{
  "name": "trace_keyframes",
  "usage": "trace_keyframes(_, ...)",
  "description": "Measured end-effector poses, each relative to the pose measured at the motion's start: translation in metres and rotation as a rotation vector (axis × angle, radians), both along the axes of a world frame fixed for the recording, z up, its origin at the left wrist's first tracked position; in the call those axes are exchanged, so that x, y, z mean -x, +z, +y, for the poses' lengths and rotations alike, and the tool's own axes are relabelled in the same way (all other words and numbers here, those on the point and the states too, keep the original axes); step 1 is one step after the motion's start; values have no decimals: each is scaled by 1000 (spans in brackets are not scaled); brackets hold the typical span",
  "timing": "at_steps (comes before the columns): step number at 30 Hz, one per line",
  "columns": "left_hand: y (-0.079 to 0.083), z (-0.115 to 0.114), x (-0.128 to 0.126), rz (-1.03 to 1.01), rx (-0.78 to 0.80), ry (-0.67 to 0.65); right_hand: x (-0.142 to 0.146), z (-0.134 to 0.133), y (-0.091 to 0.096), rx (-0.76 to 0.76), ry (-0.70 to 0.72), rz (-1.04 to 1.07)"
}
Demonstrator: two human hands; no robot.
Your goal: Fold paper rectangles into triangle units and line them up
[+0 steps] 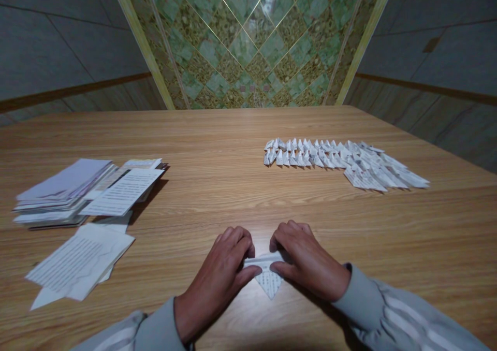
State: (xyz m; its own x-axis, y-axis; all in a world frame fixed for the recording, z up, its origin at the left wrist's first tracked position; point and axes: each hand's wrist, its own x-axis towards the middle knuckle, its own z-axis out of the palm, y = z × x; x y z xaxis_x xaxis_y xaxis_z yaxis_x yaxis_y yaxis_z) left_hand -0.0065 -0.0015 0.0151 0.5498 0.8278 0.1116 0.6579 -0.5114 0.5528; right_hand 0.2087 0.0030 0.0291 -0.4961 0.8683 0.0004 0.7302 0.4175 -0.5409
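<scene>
Between my two hands is a small folded piece of printed paper (269, 281), a triangle with its point towards me and a folded band along its far edge. My left hand (227, 260) pinches the left end of that band, thumb on top and fingers curled behind. On the other end, my right hand (306, 260) grips in the same way, its thumb pressing near the middle of the fold. The fingertips behind the paper are partly hidden.
Rows of folded paper pieces (306, 157) stand at the right back of the wooden table (209, 185). At left lie a stack of papers and booklets (66, 183), a printed sheet (124, 191) on its edge and loose printed sheets (79, 260). A tiled wall (244, 45) rises behind.
</scene>
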Motion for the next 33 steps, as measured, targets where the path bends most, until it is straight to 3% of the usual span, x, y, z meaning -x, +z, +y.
trace_keyframes(4,-6,0,1,-24,-39,5,0,1,-2,-15,26,64)
trace_keyframes(8,-6,-1,3,-122,-181,-17,4,4,-3,-56,33,126)
trace_keyframes(15,0,-4,4,-225,-459,-66,5,8,-4,-491,88,170)
trace_keyframes(19,-7,-1,0,-79,-427,-75,5,12,-10,-617,101,27)
trace_keyframes(25,-12,1,-3,173,-295,-35,6,15,-14,-540,173,-116)
trace_keyframes(33,-9,-1,-3,112,-215,36,-8,19,-10,-263,136,-21)
